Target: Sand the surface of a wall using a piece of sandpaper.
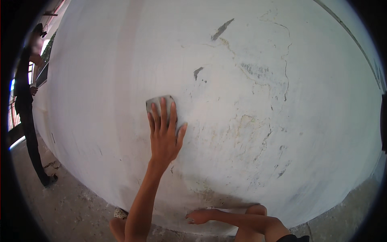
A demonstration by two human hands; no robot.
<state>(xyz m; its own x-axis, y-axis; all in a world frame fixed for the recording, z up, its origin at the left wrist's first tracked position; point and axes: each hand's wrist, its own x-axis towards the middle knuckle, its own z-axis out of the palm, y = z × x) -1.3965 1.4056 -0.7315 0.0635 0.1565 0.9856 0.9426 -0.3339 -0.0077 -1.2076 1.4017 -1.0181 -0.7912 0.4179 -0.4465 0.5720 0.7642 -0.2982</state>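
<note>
My left hand (163,131) lies flat against a white wall (100,76), its fingers spread over a piece of grey sandpaper (152,101) and the thumb out to the right. The palm and fingers press the sheet to the plaster and hide most of it; its upper edge and corners show. Low down, close to the wall's foot, my right hand (198,216) hangs loosely, its forearm across my bent knee. Its fingers are slightly apart and nothing shows in them.
Dark scraped patches (222,30), thin cracks and brownish stains (246,121) mark the wall right of my left hand. A person in dark clothes (27,109) stands at the far left. A grey concrete floor (68,193) meets the wall below. My light clog (120,213) is at lower left.
</note>
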